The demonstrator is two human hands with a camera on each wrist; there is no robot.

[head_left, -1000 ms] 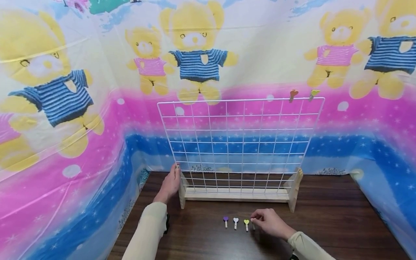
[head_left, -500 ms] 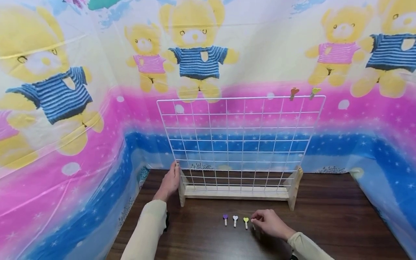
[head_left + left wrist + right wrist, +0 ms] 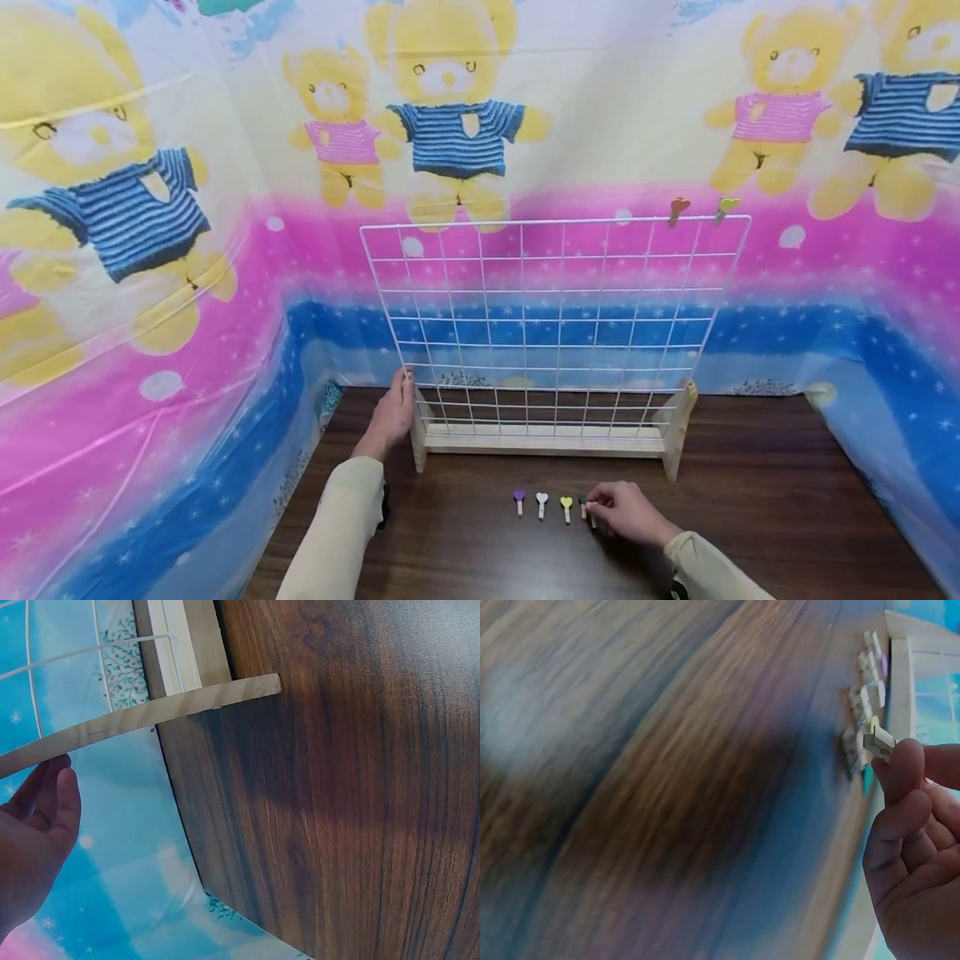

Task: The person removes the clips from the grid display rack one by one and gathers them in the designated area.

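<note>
Clip point(image 3: 878, 742) is pinched in the right hand point(image 3: 624, 514) just off the table point(image 3: 750, 500), while the left hand point(image 3: 392, 415), fingers straight, steadies the grid point(image 3: 555, 317); next calls for lifting to the far top wire.

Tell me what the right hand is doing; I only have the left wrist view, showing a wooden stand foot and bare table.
Observer: The right hand pinches a small wooden clothespin between thumb and finger.
Operator: Any pegs lying loose?
Observer: At least three lie in a row left of that hand: a purple heart peg, a white heart peg and a yellow heart peg.
Operator: And on the grid?
Observer: Two are clipped to the top right edge of the white wire grid: a red-orange heart peg and a yellow-green heart peg.
</note>
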